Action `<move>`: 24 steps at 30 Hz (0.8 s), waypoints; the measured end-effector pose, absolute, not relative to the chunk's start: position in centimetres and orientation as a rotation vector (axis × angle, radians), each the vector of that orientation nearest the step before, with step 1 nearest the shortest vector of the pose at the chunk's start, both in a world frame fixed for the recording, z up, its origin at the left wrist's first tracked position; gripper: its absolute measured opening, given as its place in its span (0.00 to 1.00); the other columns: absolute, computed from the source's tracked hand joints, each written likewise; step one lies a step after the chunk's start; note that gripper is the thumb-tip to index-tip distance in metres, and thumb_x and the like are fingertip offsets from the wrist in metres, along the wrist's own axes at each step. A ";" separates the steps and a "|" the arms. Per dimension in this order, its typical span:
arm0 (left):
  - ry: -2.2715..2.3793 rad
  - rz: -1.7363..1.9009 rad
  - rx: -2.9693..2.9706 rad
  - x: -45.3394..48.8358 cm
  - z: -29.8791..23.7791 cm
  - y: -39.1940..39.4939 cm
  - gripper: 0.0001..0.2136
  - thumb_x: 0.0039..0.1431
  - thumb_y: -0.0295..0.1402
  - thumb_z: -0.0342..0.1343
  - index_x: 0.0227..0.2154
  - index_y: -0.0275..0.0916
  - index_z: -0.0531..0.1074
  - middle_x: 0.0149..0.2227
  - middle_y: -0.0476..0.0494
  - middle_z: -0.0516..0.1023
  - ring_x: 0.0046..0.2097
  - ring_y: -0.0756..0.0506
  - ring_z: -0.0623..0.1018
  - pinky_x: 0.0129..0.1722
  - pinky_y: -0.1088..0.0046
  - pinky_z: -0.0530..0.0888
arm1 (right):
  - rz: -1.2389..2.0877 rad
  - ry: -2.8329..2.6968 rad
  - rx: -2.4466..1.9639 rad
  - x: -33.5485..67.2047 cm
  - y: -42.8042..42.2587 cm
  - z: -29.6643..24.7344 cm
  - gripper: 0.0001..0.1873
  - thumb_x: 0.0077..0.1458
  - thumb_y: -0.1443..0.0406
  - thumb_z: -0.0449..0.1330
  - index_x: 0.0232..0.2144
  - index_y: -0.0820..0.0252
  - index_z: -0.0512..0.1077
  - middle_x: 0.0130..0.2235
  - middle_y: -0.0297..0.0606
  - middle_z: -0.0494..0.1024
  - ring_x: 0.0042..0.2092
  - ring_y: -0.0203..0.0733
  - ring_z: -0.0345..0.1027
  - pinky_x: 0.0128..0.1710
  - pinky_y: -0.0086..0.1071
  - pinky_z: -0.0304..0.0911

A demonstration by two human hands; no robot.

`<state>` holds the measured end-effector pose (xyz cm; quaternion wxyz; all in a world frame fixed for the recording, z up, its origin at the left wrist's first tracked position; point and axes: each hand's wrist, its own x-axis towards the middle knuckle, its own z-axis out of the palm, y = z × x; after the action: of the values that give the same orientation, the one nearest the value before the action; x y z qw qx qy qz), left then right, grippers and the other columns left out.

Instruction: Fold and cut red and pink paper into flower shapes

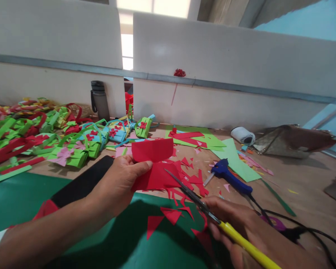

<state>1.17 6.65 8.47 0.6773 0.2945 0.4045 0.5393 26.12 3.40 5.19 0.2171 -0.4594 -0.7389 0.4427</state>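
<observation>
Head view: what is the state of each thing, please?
Red paper: held in left grip
Scissors: held in right grip, blades look nearly closed
Glue gun: lying down, cord attached
Bottle: upright, lid on
Red scraps: cut, scattered
White roll: lying on side
Handbag: lying down

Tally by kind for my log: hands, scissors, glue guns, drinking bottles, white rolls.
Hands: 2 (left hand, right hand)
Scissors: 1
Glue gun: 1
Drinking bottle: 1
White roll: 1
Total: 6
</observation>
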 end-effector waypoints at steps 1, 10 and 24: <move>0.911 1.209 0.660 1.2 8.5 6.7 0.12 0.49 0.21 0.58 0.39 0.30 0.73 0.26 0.39 0.80 0.25 0.43 0.79 0.27 0.67 0.76 | 1.189 -2.084 -1.288 26.1 3.4 5.5 0.13 0.50 0.62 0.63 0.40 0.51 0.74 0.34 0.35 0.76 0.32 0.42 0.70 0.31 0.28 0.66; 0.886 1.226 0.665 1.4 8.7 6.6 0.06 0.47 0.20 0.59 0.31 0.31 0.74 0.26 0.39 0.80 0.24 0.45 0.79 0.27 0.70 0.76 | 1.183 -2.113 -1.289 24.8 3.9 7.4 0.11 0.48 0.66 0.62 0.36 0.49 0.75 0.36 0.36 0.79 0.37 0.48 0.74 0.35 0.33 0.70; 0.920 1.231 0.680 1.4 8.3 6.7 0.06 0.50 0.20 0.57 0.31 0.32 0.73 0.26 0.39 0.80 0.25 0.43 0.80 0.28 0.66 0.78 | 1.307 -2.041 -1.174 24.0 4.5 9.3 0.14 0.39 0.68 0.61 0.31 0.50 0.78 0.31 0.34 0.80 0.31 0.48 0.74 0.28 0.32 0.70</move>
<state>1.42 6.73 8.31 0.6673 0.3014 0.4077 0.5455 23.99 4.49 9.33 0.2224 -0.4250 -0.7389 0.4732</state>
